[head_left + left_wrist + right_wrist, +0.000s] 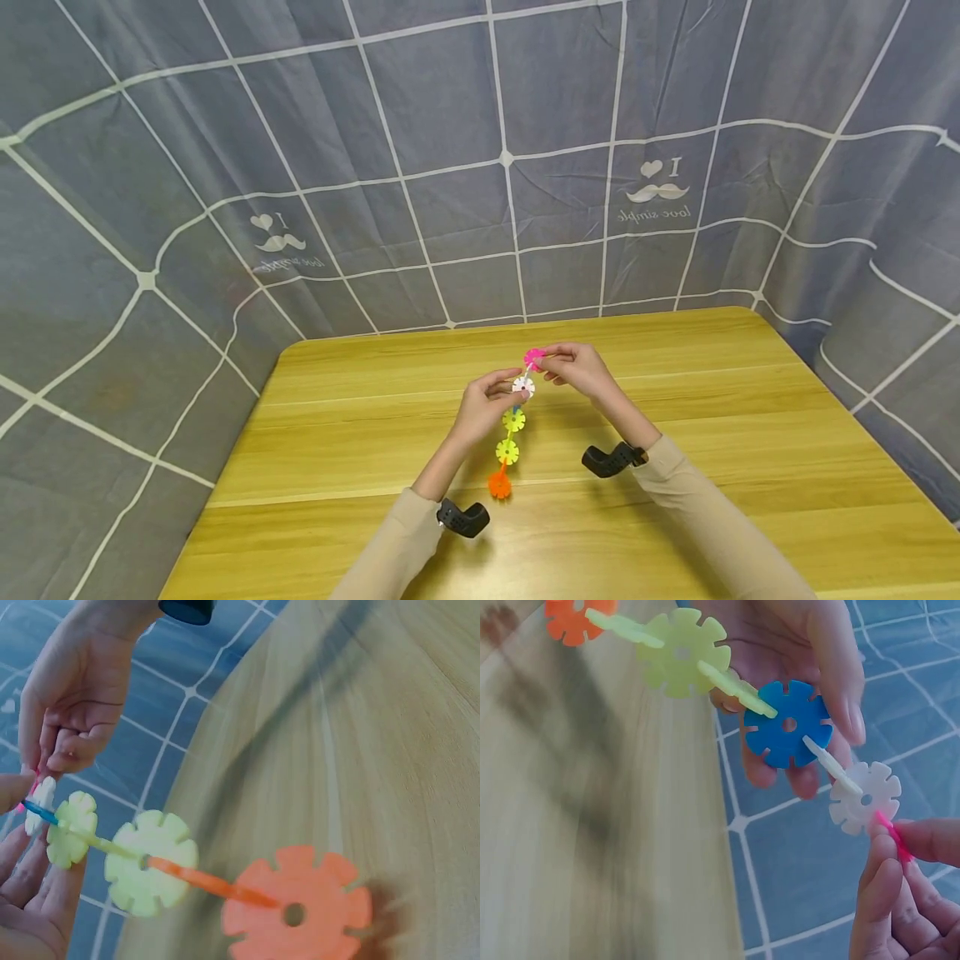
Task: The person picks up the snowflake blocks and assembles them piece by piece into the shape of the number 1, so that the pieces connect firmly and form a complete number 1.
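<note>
A chain of slotted plastic snowflake discs hangs between my hands over the table. Downward from its upper end come a pink disc (533,359), white discs (522,387), a blue disc (788,724), yellow-green discs (507,452) and, lowest, an orange disc (499,485). My left hand (477,410) holds the chain around the white and blue discs, its thumb in front and fingers behind. Between thumb and fingertips, my right hand (582,368) pinches the pink disc, whose edge meets a white disc (865,798) in the right wrist view.
Beneath the hands lies a wood-grain table (337,450). A grey curtain (450,208) with white grid lines hangs behind it and along the sides. Each wrist carries a black camera mount, one on the left (463,518) and one on the right (611,460).
</note>
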The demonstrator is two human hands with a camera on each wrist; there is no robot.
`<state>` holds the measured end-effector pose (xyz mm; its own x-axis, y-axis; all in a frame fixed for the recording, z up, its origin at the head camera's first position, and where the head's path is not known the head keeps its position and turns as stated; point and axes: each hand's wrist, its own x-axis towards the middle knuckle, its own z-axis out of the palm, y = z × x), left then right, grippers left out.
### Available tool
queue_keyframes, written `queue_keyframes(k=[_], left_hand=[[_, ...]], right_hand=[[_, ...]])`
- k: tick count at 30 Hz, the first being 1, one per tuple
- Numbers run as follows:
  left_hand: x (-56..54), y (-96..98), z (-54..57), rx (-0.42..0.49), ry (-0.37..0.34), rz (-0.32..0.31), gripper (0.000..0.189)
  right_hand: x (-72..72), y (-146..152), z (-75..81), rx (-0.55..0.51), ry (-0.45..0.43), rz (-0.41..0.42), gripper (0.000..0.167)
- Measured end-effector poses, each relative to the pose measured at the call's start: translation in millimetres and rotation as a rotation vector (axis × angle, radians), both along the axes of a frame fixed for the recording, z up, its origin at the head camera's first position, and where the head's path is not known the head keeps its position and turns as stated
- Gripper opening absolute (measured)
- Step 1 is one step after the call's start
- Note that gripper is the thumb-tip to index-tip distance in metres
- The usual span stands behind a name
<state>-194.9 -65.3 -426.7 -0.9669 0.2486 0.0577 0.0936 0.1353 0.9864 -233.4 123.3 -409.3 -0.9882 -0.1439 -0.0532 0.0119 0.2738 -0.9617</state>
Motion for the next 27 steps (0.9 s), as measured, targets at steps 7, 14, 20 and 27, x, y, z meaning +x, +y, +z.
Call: queue_keyframes(k=[7,14,20,27], left_hand=[[-12.1,-5.6,-27.0,0.057,-0.091,0.01,0.049],[-16.5,-12.2,-37.4,0.064,-0.136,-0.086,0.051],[-17.8,-15.8,-46.8,0.007,-0.249,-0.102,0.044],[-19.1,-11.6,-60.7,-0.055,-0.281,-0.037,0.035]], right_hand=[[-13.9,0,-10.3,-0.013,-0.061,-0.004,0.038],[-24.9,0,-18.3,0.008,-0.064,0.024,0.038],[-41.7,0,-29.1,0.048,-0.078,0.044,0.036],[-59.3,-2,-38.6,0.059,-0.17,0.06,0.038]])
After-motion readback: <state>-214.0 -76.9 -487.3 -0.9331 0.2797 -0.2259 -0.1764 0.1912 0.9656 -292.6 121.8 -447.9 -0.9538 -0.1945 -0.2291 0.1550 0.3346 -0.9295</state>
